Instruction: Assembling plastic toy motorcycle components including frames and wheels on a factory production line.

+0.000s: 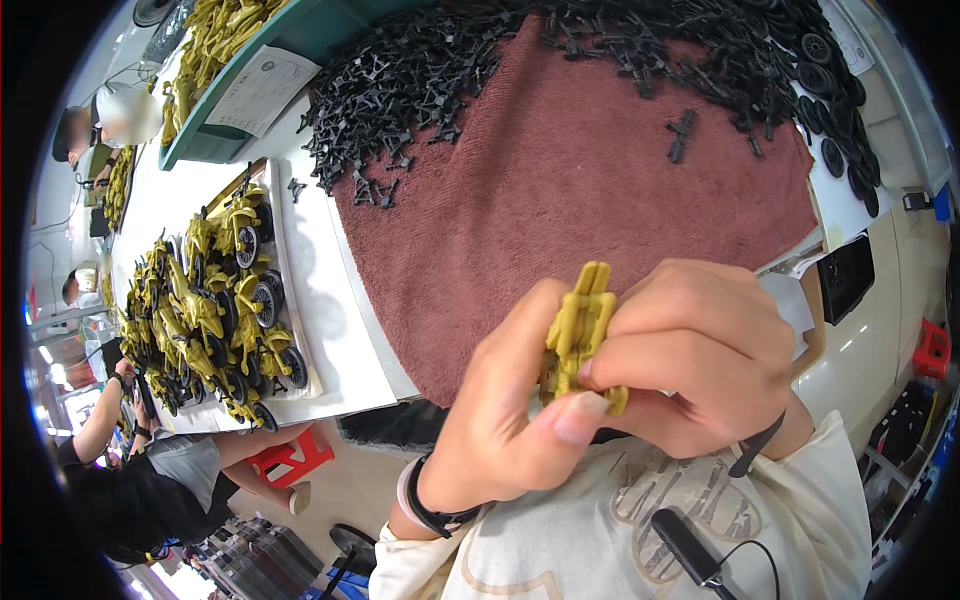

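Close in front of my chest, I hold a yellow plastic toy motorcycle body (578,325) above the near edge of the reddish-brown cloth. My left hand (515,405) grips it from the left, thumb pressed along its lower part. My right hand (700,350) is closed on its right side, with the fingers curled and their tips against the part. Whether a smaller piece sits between the right fingertips is hidden. On the cloth (600,180) beyond my hands lies a single black plastic piece (682,136).
A heap of small black parts (400,90) covers the cloth's far side. Black wheels (815,80) pile at the far right. Yellow toy motorcycles with wheels (210,300) crowd a tray at left, below a green bin (225,140) beside more yellow parts. A person (150,470) works at lower left.
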A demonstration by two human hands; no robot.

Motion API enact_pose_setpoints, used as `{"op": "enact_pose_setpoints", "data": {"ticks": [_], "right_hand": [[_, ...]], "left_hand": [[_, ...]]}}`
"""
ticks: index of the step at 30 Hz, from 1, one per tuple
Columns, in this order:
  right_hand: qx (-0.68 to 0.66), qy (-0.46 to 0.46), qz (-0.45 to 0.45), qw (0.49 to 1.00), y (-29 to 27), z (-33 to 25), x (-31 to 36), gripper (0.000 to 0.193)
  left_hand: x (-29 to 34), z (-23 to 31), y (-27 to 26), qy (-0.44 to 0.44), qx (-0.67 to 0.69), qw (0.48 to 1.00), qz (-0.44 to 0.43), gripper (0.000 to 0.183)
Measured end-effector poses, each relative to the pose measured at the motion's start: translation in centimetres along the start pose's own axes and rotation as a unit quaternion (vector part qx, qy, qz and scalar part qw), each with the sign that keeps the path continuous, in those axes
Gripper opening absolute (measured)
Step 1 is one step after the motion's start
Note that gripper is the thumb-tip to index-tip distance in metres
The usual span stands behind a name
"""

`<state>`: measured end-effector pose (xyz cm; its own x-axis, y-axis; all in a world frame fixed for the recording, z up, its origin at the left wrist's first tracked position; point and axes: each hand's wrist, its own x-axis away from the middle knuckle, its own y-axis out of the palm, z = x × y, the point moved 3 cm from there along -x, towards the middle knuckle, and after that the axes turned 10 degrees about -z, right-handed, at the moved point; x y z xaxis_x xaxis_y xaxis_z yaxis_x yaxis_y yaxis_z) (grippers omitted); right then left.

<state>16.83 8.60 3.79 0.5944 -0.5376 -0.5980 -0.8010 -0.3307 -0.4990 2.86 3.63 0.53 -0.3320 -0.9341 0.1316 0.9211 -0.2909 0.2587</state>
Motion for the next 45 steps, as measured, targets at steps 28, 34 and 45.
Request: {"op": "enact_pose_setpoints", "data": {"ticks": [28, 34, 45], "right_hand": [[-0.247, 0.312, 0.114, 0.91, -1.3, 4.7, 1.6, 0.012], [-0.241, 0.273, 0.087, 0.927, -0.1, 3.8, 0.5, 0.013], [-0.164, 0.19, -0.086, 0.964, 3.6, 2.6, -1.1, 0.04]], "left_hand": [[2.6, -0.4, -6.6, 0.08, -0.231, 0.949, 0.199, 0.029], [2.2, 0.9, -5.1, 0.082, -0.473, 0.855, 0.197, 0.032], [3.7, 2.8, -7.9, 0.095, -0.534, 0.819, 0.188, 0.044]]}}
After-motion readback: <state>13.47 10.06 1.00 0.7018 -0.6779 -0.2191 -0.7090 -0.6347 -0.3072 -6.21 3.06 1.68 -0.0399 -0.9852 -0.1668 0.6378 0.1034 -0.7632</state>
